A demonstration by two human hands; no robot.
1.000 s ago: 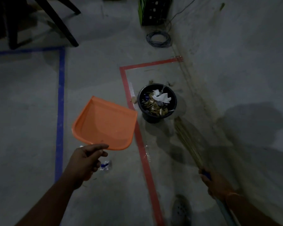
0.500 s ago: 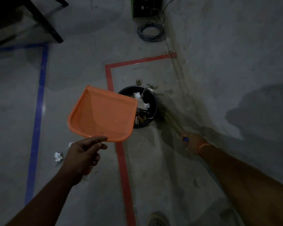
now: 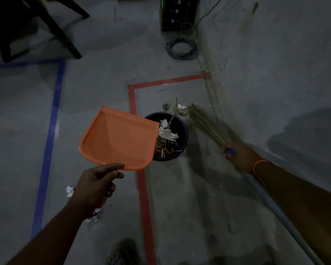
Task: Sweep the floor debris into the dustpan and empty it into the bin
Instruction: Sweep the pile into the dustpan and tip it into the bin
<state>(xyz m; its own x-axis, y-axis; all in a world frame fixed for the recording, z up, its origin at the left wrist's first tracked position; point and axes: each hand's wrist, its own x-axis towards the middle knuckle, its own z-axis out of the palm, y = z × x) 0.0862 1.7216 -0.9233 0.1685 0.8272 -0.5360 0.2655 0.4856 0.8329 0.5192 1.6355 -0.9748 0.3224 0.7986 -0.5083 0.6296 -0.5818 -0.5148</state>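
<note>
Left hand point(image 3: 96, 185) pinches the near rim of the flat orange plastic dustpan point(image 3: 118, 139), thumb on top, other fingers curled under; handle itself hidden by the hand. Pan held in the air, its far right corner overlapping the left rim of the round black bin point(image 3: 182, 129), hiding that part of it. Pan surface looks bare. Bin stands on the grey concrete floor point(image 3: 189, 197), filled with white paper scraps and brownish bits, contents dim and hard to sort.

Right hand point(image 3: 239, 156), its grip wrapped round the straw broom point(image 3: 205, 124) at a blue band where bristles meet the pale handle; handle runs down right under the forearm and is cut off at the frame's lower edge. Bristles blurred, fanned toward loose debris point(image 3: 177, 108) on the floor just behind the bin, near the wall.

Crumpled white paper pieces point(image 3: 70, 191) on the floor under the left hand, partly hidden by wrist. Red tape line point(image 3: 143, 197) and blue tape line point(image 3: 50, 134) on floor. Coiled grey cable point(image 3: 181, 47) farther back. Dark footwear at bottom edge, cut off.
</note>
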